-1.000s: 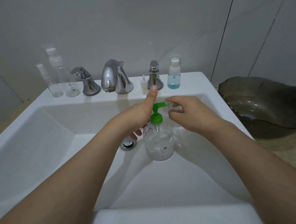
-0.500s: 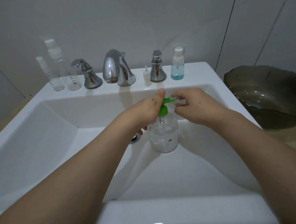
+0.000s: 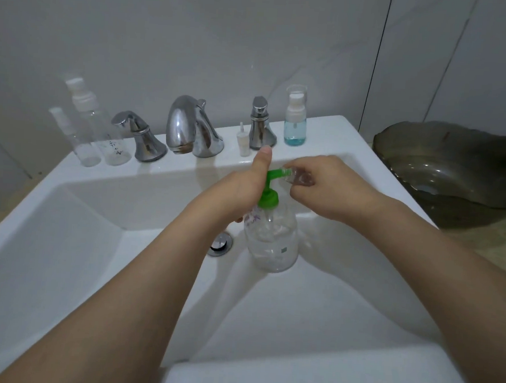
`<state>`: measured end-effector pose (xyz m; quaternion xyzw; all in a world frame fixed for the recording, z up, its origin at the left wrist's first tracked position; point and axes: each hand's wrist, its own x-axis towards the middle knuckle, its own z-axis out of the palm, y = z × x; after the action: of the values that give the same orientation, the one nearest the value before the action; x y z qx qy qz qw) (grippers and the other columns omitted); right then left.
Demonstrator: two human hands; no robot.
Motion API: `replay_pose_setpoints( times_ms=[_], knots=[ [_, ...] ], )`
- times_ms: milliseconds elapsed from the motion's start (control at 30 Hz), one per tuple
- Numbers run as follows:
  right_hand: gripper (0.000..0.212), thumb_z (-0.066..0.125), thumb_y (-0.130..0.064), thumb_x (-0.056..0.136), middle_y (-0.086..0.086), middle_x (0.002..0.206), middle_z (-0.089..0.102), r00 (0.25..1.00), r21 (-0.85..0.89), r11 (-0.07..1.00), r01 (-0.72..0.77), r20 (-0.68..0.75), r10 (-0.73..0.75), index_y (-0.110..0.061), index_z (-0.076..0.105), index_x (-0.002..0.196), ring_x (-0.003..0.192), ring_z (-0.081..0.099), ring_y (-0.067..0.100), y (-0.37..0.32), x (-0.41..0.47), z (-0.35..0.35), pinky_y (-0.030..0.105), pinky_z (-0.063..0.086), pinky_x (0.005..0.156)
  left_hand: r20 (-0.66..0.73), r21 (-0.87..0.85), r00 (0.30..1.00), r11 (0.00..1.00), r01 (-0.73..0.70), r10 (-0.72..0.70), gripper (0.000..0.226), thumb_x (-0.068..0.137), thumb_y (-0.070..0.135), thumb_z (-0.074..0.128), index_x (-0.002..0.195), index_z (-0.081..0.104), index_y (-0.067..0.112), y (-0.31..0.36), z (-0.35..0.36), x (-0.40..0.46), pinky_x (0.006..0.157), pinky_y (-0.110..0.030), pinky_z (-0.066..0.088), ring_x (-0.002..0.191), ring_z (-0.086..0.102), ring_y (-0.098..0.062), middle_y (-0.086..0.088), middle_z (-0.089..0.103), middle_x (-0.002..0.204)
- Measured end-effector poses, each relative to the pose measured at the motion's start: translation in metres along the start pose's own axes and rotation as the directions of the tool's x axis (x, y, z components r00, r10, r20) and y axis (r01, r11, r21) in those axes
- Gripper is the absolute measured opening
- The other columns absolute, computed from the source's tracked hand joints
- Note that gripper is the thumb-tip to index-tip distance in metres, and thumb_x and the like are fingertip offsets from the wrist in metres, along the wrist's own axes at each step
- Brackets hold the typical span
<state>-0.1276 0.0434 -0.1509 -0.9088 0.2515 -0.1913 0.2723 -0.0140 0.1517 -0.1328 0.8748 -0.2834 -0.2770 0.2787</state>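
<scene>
We hold: pump bottle (image 3: 272, 243), left hand (image 3: 234, 190) curled round its neck; small vial (image 3: 302, 178), right hand (image 3: 335, 187) pinching it at the green nozzle (image 3: 278, 173).

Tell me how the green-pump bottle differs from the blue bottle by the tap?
The green-pump bottle has a green pump; the blue-liquid bottle has a white one under a clear cap. The green-pump bottle is down in the sink basin, being held; the blue-liquid bottle stands untouched on the ledge. Both are see-through and upright.
</scene>
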Motion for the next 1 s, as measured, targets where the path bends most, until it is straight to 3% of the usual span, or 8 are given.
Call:
replay_pose_setpoints(
  times_ms=[67,200,367,467,567,700,867,1000],
  knots=[
    [0.024,0.058,-0.011,0.081,-0.005,0.086,0.065,1.000,-0.006,1.000,0.001,0.012,-0.001,-0.013,0.070,0.102,0.085,0.061,0.017,0.002,0.001,0.001,0.033,0.052,0.082,-0.047,-0.024,0.999,0.999,-0.025,0.023,0.081,0.095,0.075,0.012,0.113,0.061,0.013,0.002,-0.002,0.001,0.063,-0.031,0.036,0.097,0.061,-0.027,-0.011,0.064,0.118],
    [0.022,0.057,-0.012,0.080,0.004,0.090,0.068,1.000,-0.027,1.000,0.010,0.017,-0.009,-0.010,0.069,0.098,0.085,0.062,0.022,0.003,0.002,0.002,0.040,0.053,0.083,-0.041,-0.009,0.999,1.000,-0.027,0.027,0.078,0.097,0.073,0.011,0.114,0.060,0.014,0.001,-0.001,0.000,0.078,-0.037,0.037,0.108,0.059,-0.029,-0.012,0.063,0.125],
    [0.017,0.057,-0.011,0.080,0.001,0.083,0.065,1.000,-0.039,0.999,0.022,-0.003,-0.022,-0.010,0.068,0.093,0.079,0.059,0.020,0.002,0.001,0.001,0.035,0.052,0.077,-0.016,0.059,0.999,0.998,-0.038,0.039,0.070,0.097,0.071,0.007,0.110,0.054,0.020,0.003,0.003,-0.004,0.081,-0.037,0.037,0.106,0.057,-0.030,-0.015,0.062,0.124],
    [0.014,0.056,-0.010,0.080,0.003,0.079,0.064,1.000,-0.029,0.999,0.019,0.001,-0.019,-0.010,0.067,0.088,0.076,0.059,0.022,0.002,0.002,0.002,0.036,0.052,0.073,0.008,0.005,0.999,0.999,-0.054,0.054,0.067,0.100,0.066,0.008,0.116,0.054,0.021,0.002,0.005,-0.004,0.083,-0.038,0.044,0.110,0.057,-0.031,-0.016,0.060,0.127],
    [0.020,0.054,-0.008,0.079,0.003,0.081,0.065,0.999,-0.034,0.999,-0.003,0.037,0.004,-0.012,0.069,0.092,0.078,0.060,0.023,0.005,0.002,0.003,0.037,0.054,0.074,0.049,-0.007,0.997,0.998,-0.059,0.059,0.074,0.101,0.064,0.011,0.141,0.049,0.014,0.000,0.008,-0.001,0.113,-0.041,0.034,0.130,0.048,-0.031,-0.016,0.050,0.144],
    [0.017,0.058,-0.008,0.080,0.006,0.086,0.066,0.996,-0.058,0.998,-0.016,0.083,0.020,-0.008,0.068,0.094,0.082,0.061,0.023,0.004,0.002,0.004,0.038,0.054,0.076,0.060,-0.020,0.998,0.999,-0.032,0.033,0.080,0.098,0.069,0.015,0.153,0.034,0.014,-0.005,0.011,0.001,0.113,-0.045,0.027,0.138,0.042,-0.032,-0.013,0.043,0.152],
    [0.012,0.058,-0.008,0.081,0.002,0.080,0.063,0.997,-0.052,0.999,-0.004,0.076,0.008,-0.011,0.067,0.087,0.078,0.060,0.021,0.005,0.002,0.003,0.032,0.050,0.071,0.088,-0.022,0.995,0.999,-0.037,0.039,0.061,0.103,0.062,0.013,0.122,0.050,0.017,-0.003,0.010,0.002,0.098,-0.036,0.034,0.107,0.048,-0.026,-0.007,0.052,0.121],
    [0.014,0.057,-0.008,0.078,0.003,0.080,0.065,0.999,-0.045,0.999,0.029,0.034,-0.028,-0.011,0.068,0.087,0.078,0.061,0.021,0.006,0.004,0.002,0.037,0.053,0.074,0.053,-0.015,0.998,0.999,-0.037,0.038,0.057,0.103,0.062,0.013,0.119,0.050,0.022,0.001,0.008,0.000,0.108,-0.041,0.038,0.118,0.052,-0.031,-0.013,0.054,0.132]
  ],
)
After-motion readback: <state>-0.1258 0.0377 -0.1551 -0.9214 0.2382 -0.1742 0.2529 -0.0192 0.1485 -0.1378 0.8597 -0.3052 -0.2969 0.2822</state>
